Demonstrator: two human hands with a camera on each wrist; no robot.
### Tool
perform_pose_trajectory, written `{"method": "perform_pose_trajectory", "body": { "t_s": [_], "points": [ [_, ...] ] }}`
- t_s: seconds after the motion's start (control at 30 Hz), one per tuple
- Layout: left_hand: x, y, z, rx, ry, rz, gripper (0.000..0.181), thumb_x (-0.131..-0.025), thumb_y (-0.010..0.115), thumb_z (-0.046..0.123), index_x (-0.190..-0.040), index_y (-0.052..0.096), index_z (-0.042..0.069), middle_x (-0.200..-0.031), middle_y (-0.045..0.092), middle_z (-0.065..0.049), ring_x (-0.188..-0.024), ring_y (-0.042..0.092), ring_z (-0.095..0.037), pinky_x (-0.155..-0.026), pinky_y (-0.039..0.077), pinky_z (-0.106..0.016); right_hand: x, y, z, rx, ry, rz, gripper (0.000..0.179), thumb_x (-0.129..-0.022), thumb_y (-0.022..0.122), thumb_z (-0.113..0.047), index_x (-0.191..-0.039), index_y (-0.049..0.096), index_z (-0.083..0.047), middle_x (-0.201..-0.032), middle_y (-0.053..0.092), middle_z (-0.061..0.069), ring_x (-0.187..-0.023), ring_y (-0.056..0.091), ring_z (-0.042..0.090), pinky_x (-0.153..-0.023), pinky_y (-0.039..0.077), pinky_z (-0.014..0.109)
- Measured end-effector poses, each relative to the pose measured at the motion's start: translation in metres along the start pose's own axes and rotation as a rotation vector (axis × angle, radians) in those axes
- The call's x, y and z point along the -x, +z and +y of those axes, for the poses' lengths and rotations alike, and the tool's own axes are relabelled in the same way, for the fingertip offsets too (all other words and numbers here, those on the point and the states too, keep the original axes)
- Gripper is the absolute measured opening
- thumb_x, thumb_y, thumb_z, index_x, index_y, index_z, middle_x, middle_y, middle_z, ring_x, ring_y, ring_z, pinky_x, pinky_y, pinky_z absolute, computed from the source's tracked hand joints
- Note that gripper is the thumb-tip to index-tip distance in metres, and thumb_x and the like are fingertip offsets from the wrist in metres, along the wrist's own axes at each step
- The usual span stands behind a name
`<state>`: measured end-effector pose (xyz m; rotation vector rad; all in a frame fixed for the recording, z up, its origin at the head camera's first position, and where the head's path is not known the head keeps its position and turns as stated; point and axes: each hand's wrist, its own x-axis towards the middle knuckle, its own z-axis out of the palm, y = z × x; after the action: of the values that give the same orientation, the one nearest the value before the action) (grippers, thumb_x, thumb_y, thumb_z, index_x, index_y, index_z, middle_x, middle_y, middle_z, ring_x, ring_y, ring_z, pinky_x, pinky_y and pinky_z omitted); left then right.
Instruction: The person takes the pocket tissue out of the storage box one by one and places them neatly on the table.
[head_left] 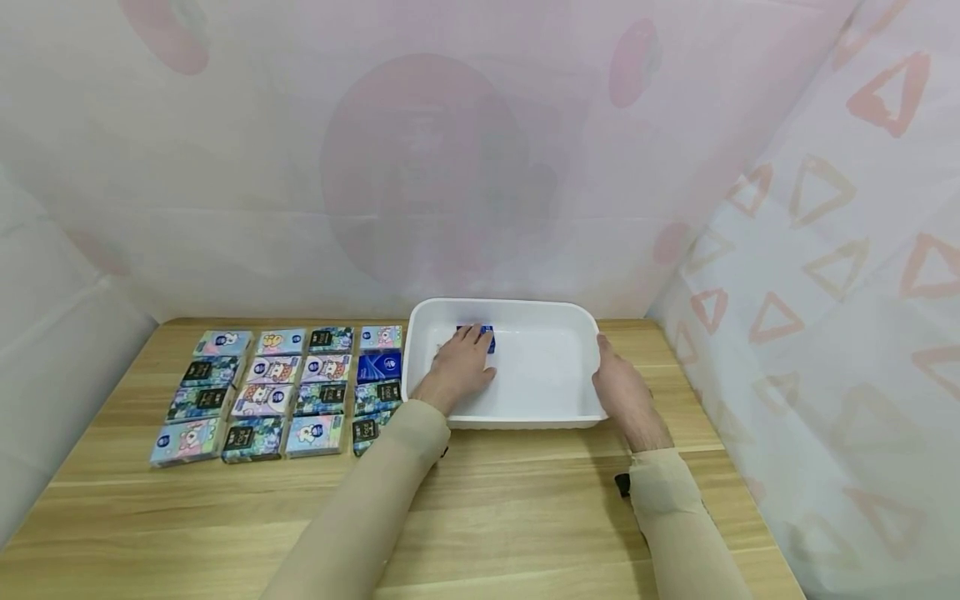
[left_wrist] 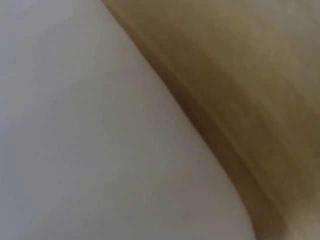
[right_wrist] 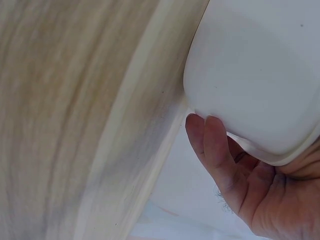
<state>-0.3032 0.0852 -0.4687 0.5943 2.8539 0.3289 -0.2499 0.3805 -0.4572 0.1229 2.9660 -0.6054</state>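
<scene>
A white rectangular plastic tub (head_left: 536, 367) sits on the wooden table. Inside its left part, my left hand (head_left: 461, 367) reaches over the near rim, fingers extended over a dark blue tissue pack (head_left: 489, 342). The thumb is spread away from the pack, and the palm hides part of it. My right hand (head_left: 621, 379) grips the tub's right rim, its fingers (right_wrist: 216, 142) against the outer wall below the lip. In the left wrist view, only the tub's outer wall (left_wrist: 115, 140) and the table show.
Left of the tub, tissue packs lie in rows: a blue one (head_left: 380, 367), dark floral ones (head_left: 252, 439) and pastel cartoon ones (head_left: 186, 442). The wooden table (head_left: 510, 508) extends in front. Pale printed cloth (head_left: 255, 167) hangs behind and at both sides.
</scene>
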Motion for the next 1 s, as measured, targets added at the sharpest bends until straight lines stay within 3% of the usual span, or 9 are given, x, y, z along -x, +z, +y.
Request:
{"method": "perform_pose_trajectory", "body": {
  "t_s": [0.13, 0.2, 0.3, 0.37, 0.43, 0.6, 0.8, 1.0],
  "points": [
    [-0.005, 0.002, -0.002, 0.013, -0.003, 0.007, 0.073, -0.118, 0.069, 0.035, -0.178, 0.045, 0.001, -0.189, 0.041, -0.022, -0.178, 0.039, -0.042, -0.149, 0.036, -0.055, 0.0, 0.0, 0.0, 0.003, 0.006, -0.001, 0.069, -0.115, 0.041, 0.001, -0.182, 0.025, 0.007, -0.111, 0.079, 0.037, -0.071, 0.075, 0.03, -0.054, 0.058, 0.039],
    [-0.013, 0.014, -0.009, 0.009, 0.008, 0.057, 0.07, -0.117, 0.07, 0.038, -0.174, 0.05, 0.002, -0.183, 0.05, -0.021, -0.172, 0.047, -0.042, -0.142, 0.046, -0.059, 0.0, 0.0, -0.001, 0.006, 0.006, -0.002, 0.069, -0.115, 0.041, 0.001, -0.182, 0.025, 0.007, -0.114, 0.079, 0.037, -0.073, 0.076, 0.03, -0.055, 0.059, 0.039],
    [-0.016, 0.016, -0.01, 0.035, 0.002, 0.083, 0.067, -0.116, 0.073, 0.04, -0.168, 0.055, 0.002, -0.174, 0.057, -0.02, -0.163, 0.054, -0.043, -0.134, 0.054, -0.062, 0.0, 0.0, -0.001, 0.008, 0.006, -0.006, 0.069, -0.115, 0.042, 0.001, -0.182, 0.025, 0.007, -0.113, 0.079, 0.037, -0.072, 0.074, 0.03, -0.056, 0.058, 0.039],
    [-0.013, 0.015, -0.009, 0.032, -0.001, 0.101, 0.065, -0.115, 0.074, 0.042, -0.164, 0.058, 0.003, -0.169, 0.061, -0.019, -0.158, 0.057, -0.043, -0.131, 0.058, -0.06, 0.0, -0.001, -0.001, 0.01, 0.008, -0.01, 0.07, -0.115, 0.043, 0.001, -0.182, 0.024, 0.007, -0.109, 0.079, 0.035, -0.071, 0.073, 0.029, -0.055, 0.057, 0.038],
    [-0.005, 0.003, -0.002, 0.042, -0.014, 0.086, 0.063, -0.114, 0.077, 0.042, -0.161, 0.06, 0.003, -0.165, 0.062, -0.02, -0.156, 0.057, -0.043, -0.132, 0.057, -0.058, 0.0, -0.001, -0.001, 0.011, 0.011, -0.012, 0.07, -0.115, 0.043, 0.001, -0.182, 0.024, 0.007, -0.11, 0.079, 0.036, -0.071, 0.073, 0.029, -0.055, 0.057, 0.038],
    [0.0, 0.001, -0.001, -0.008, -0.01, 0.115, 0.054, -0.112, 0.082, 0.037, -0.152, 0.064, 0.005, -0.153, 0.066, -0.018, -0.146, 0.06, -0.039, -0.121, 0.065, -0.055, -0.002, 0.001, 0.0, 0.007, 0.007, -0.008, 0.07, -0.115, 0.044, 0.0, -0.182, 0.025, 0.007, -0.116, 0.079, 0.039, -0.073, 0.076, 0.031, -0.055, 0.058, 0.039],
    [0.001, 0.001, -0.002, -0.01, -0.016, 0.109, 0.049, -0.111, 0.081, 0.026, -0.151, 0.065, 0.005, -0.152, 0.065, -0.019, -0.142, 0.061, -0.038, -0.111, 0.07, -0.056, -0.004, 0.001, -0.001, 0.018, 0.021, -0.013, 0.071, -0.114, 0.047, 0.0, -0.182, 0.025, 0.005, -0.095, 0.078, 0.031, -0.064, 0.071, 0.028, -0.048, 0.052, 0.036],
    [0.003, -0.003, 0.001, 0.037, -0.019, 0.116, 0.037, -0.113, 0.075, 0.028, -0.143, 0.068, 0.006, -0.144, 0.067, -0.018, -0.137, 0.063, -0.038, -0.106, 0.069, -0.056, -0.003, -0.003, -0.002, 0.034, 0.083, 0.008, 0.073, -0.114, 0.051, -0.002, -0.183, 0.031, -0.003, -0.075, 0.071, 0.02, -0.056, 0.063, 0.025, -0.044, 0.046, 0.034]
  ]
}}
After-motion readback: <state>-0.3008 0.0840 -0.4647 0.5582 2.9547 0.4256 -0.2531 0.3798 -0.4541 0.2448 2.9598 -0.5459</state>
